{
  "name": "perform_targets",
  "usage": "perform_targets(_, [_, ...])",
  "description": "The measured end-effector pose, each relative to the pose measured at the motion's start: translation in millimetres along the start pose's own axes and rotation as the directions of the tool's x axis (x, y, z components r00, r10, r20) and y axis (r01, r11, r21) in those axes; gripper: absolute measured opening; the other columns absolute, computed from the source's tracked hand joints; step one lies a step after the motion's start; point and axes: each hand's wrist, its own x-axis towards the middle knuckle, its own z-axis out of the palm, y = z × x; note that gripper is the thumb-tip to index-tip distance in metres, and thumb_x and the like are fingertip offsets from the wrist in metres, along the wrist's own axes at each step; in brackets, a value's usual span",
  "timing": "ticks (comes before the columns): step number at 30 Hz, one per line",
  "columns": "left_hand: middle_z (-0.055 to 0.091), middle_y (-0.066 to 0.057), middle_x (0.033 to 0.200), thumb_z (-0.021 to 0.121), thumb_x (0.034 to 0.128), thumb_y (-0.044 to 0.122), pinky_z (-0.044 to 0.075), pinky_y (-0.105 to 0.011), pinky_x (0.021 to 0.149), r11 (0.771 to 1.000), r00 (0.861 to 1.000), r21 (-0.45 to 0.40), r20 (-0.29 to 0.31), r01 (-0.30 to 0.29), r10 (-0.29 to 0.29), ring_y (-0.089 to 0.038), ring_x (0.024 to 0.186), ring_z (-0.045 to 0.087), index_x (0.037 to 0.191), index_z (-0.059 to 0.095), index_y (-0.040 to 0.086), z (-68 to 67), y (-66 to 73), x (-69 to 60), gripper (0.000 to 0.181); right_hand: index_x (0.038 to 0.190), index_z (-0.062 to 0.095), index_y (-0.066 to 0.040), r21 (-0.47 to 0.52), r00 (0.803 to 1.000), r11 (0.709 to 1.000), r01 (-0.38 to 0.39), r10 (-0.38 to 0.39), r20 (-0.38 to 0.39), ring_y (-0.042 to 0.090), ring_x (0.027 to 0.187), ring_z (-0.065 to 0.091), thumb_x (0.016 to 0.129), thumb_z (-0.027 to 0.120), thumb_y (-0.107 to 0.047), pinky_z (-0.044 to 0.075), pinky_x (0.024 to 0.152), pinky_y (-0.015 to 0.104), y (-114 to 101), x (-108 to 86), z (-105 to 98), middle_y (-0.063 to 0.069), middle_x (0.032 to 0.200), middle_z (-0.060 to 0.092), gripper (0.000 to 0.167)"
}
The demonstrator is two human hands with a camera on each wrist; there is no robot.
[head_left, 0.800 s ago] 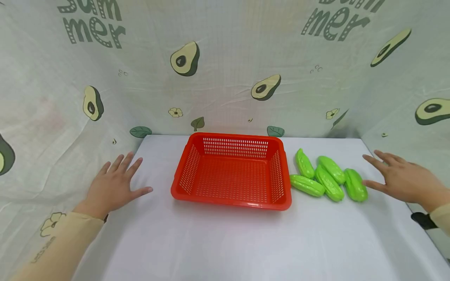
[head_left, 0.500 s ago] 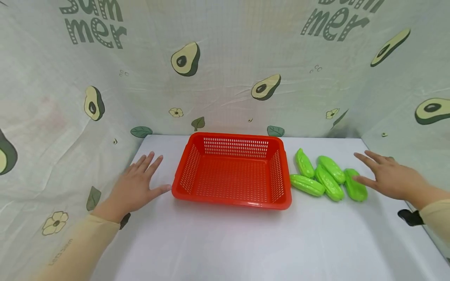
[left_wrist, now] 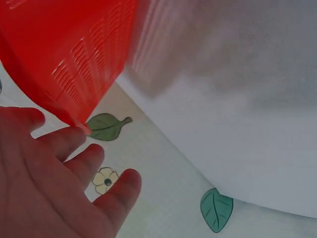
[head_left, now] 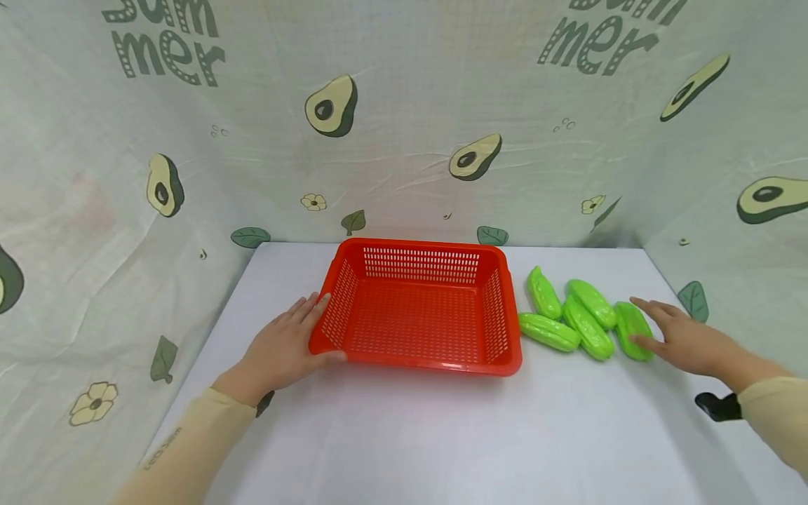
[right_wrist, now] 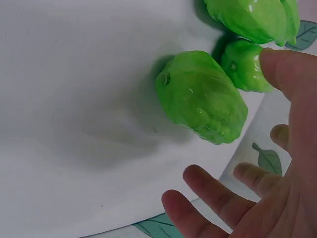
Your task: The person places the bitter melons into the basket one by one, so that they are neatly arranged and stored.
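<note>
Five glossy, oblong vegetables (head_left: 588, 328) lie beside a perforated basket (head_left: 413, 319).

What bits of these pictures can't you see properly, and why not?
- Head view: the writing on the left sleeve is too small and blurred to read.
- Head view: part of the rightmost green thing is behind the thumb of the right hand.
- Head view: the right sleeve is cut off by the right edge.
- Left wrist view: the basket is cut off by the top and left edges.

Two cream sleeves (head_left: 198, 449) — small brownish lettering (head_left: 162, 449) on the left — a black piece (head_left: 718, 407) beneath each
</note>
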Motion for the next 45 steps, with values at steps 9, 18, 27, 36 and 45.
perform_targets(9, [0.028,-0.02,0.159,0.042,0.0731,0.092,0.032,-0.057,0.111,1.0,0.999,-0.015,0.029,0.026,-0.025,-0.042,0.144,0.027,0.159,0.015,0.004,4.6,0.1,0.8,0.126,0.15,0.024,0.006,0.086,0.998,0.996,-0.009,0.003,0.066,0.057,0.101,0.057,0.089,0.074,-0.038,0.047,0.08,0.069,3,10.5,8,0.05,0.125,0.043,0.091])
perform_targets(18, [0.029,-0.022,0.159,0.045,0.0748,0.09,0.034,-0.056,0.11,0.998,0.997,-0.031,0.062,0.051,-0.049,-0.042,0.145,0.025,0.159,0.012,0.003,2.2,4.5,2.2,0.126,0.146,0.028,0.006,0.119,0.995,0.992,-0.031,0.02,0.093,0.065,0.109,0.047,0.089,0.074,-0.036,0.043,0.082,0.073,2,18.5,6,0.047,0.125,0.046,0.085])
perform_targets(27, [0.029,-0.021,0.159,0.049,0.0741,0.089,0.036,-0.059,0.108,0.996,0.993,-0.055,0.089,0.077,-0.072,-0.043,0.144,0.025,0.16,0.012,0.004,-0.1,7.4,3.6,0.126,0.149,0.03,0.003,0.142,0.988,0.99,-0.026,0.004,0.155,0.041,0.089,0.054,0.088,0.073,-0.023,0.048,0.077,0.064,9,19.3,0,0.041,0.122,0.05,0.079])
perform_targets(36, [0.03,-0.021,0.158,0.05,0.0745,0.088,0.039,-0.061,0.104,0.996,0.991,-0.045,0.11,0.082,-0.077,-0.044,0.143,0.027,0.159,0.013,0.002,-0.4,8.4,4.3,0.126,0.147,0.032,0.004,0.1,0.997,0.995,0.009,-0.017,0.078,0.033,0.082,0.055,0.085,0.077,-0.019,0.052,0.072,0.054,13,15.5,-30,0.031,0.108,0.057,0.08])
perform_targets(45, [0.025,-0.019,0.161,0.049,0.0745,0.089,0.039,-0.062,0.103,0.995,0.989,-0.055,0.129,0.085,-0.077,-0.044,0.144,0.025,0.159,0.01,0.001,1.8,6.6,6.4,0.128,0.155,0.028,-0.009,0.123,0.991,0.984,0.133,-0.13,-0.03,0.037,0.088,0.063,0.089,0.077,-0.025,0.054,0.068,0.05,-44,35.6,-83,0.034,0.13,0.049,0.084])
